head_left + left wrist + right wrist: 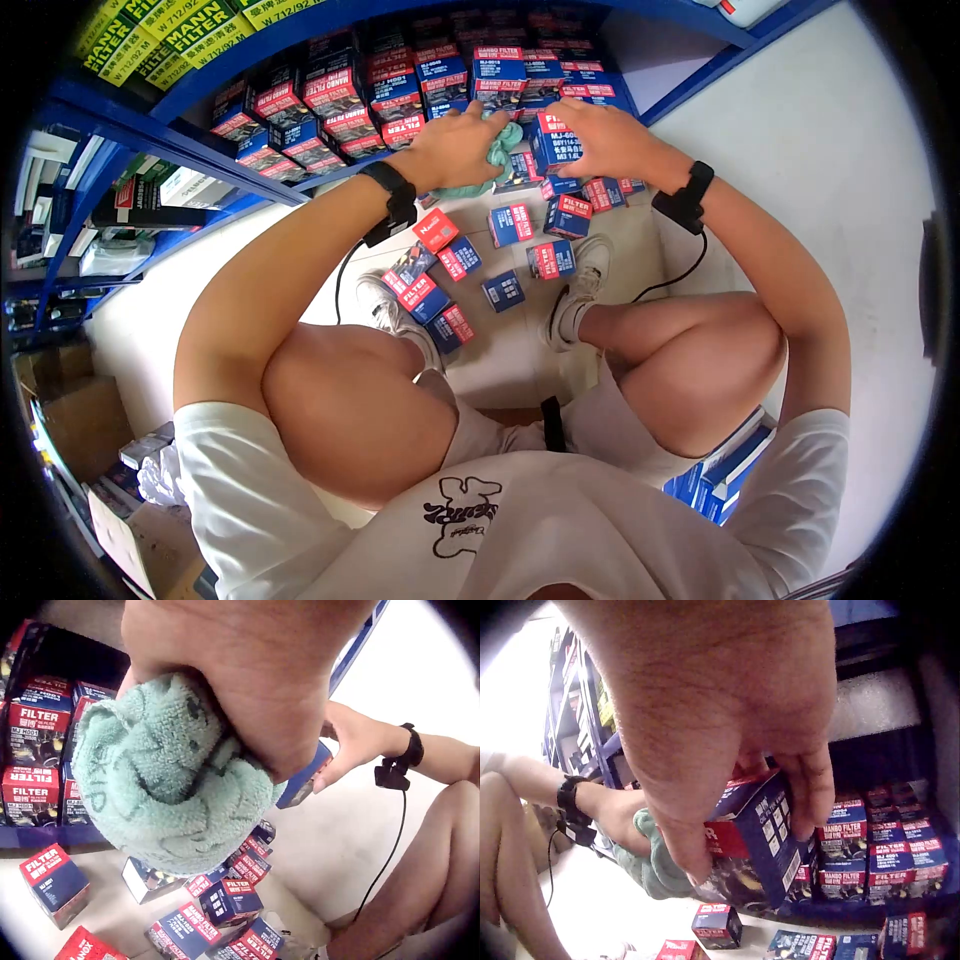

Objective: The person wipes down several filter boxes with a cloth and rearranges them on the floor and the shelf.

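Green cloth (505,148): bunched under the left hand (450,150), whose fingers and thumb are clamped on it; it lies just beside the held filter box (556,142), at nine o'clock from it. A compact wad should give better control than a trailing corner.
Right hand (612,140): clamped on the held filter box, thumb on one side and fingers on the opposite one. Squeeze only enough to stop slipping, since thin card would probably dent; spread fingertips should steady it.
Held filter box: in front of the person, at twelve o'clock in the head view. Tilting it slowly would let each printed face meet the cloth flat; light strokes seem kinder to the edges.
Stacked filter boxes (335,90): from ten round to twelve o'clock of the held box, on the blue shelf (45,838). Elbows and knuckles need clearance there.
Red box (435,230): on the floor at eight o'clock, easily knocked by a low wrist.
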Available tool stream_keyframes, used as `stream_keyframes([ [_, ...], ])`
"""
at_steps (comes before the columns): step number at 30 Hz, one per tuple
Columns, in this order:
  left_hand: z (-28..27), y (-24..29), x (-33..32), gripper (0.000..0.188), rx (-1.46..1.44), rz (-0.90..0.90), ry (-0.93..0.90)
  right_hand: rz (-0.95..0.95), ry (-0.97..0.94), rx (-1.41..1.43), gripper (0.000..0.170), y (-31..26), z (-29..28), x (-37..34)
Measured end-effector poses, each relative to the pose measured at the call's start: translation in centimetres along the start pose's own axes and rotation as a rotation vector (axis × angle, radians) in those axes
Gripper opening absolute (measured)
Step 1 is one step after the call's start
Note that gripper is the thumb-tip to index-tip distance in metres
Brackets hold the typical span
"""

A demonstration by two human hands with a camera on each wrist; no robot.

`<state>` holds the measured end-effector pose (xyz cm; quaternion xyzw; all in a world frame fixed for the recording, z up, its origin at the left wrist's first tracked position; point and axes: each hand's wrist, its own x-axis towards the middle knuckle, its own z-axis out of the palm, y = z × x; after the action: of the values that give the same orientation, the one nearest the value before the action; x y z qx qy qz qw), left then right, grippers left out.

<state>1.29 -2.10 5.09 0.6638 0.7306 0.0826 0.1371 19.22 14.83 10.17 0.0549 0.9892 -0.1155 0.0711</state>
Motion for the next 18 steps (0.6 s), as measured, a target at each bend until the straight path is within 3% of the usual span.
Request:
stream_keyframes([
  [4,0.2,0.7,-0.1,0.075,0.021,-0.012,-0.005,0.021,0.060,-0.031,0.078,0.1,0.7,0.4],
  [5,0.3,0.7,-0.3,0.075,0.025,-0.018,-0.013,-0.053,0.122,-0.047,0.080,0.8,1.6,0.7],
  [11,-0.3,1.0,-1.3,0.075,0.016,-0.064,-0.063,-0.056,0.020,-0.031,0.081,-0.1,1.3,1.7],
  [18,-1.1,1.0,-0.9,0.072,0.022,-0.141,-0.001,-0.057,0.110,-0.026,0.082,1.0,2.1,2.8],
])
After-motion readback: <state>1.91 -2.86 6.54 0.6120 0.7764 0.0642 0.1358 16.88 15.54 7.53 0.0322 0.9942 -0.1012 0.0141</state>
